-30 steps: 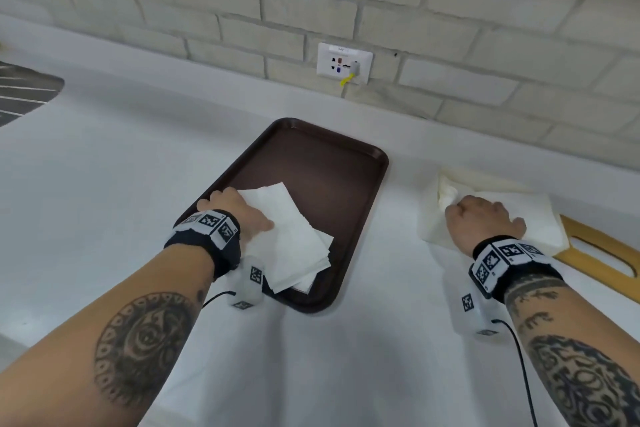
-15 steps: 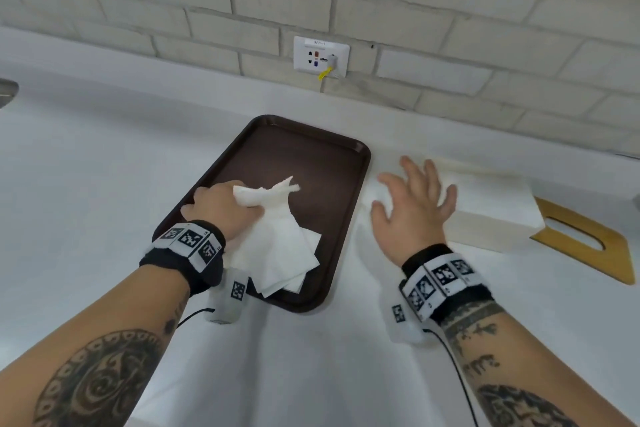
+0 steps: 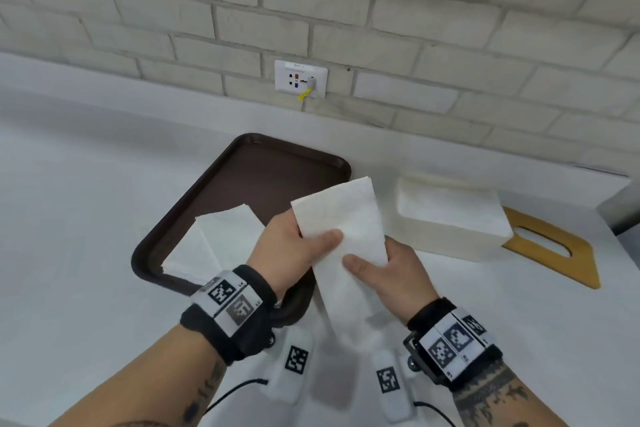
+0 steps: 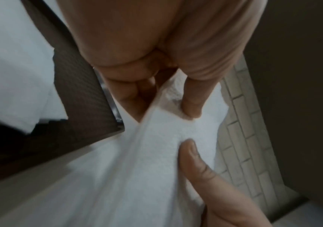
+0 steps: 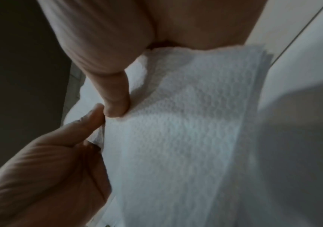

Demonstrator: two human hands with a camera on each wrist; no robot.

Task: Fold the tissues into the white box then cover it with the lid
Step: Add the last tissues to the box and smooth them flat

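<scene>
Half a second ago the right hand (image 3: 391, 274) was flat and open on the counter (image 3: 86, 218), next to the white box (image 3: 450, 218). The left hand (image 3: 291, 253) was on the tray (image 3: 277, 166), pinching a crumpled tissue. Now both hands have come together in front of the person and lifted one tissue (image 3: 346, 236) up off the tray. The left hand grips its left edge, thumb on top and fingers behind. The right hand grips its right edge the same way. The tissue is a long folded strip that hangs down between the two wrists.

Just left of the left hand, more tissues (image 3: 214, 243) lie in a pile on the brown tray. Behind the right hand sits the white box, full of tissues and open. To the right of the box lies the wooden lid (image 3: 568, 253) with a long slot.

The wall socket (image 3: 300, 79) has a small label on top, but it is too blurry to read. The wristbands have black and white square codes.
</scene>
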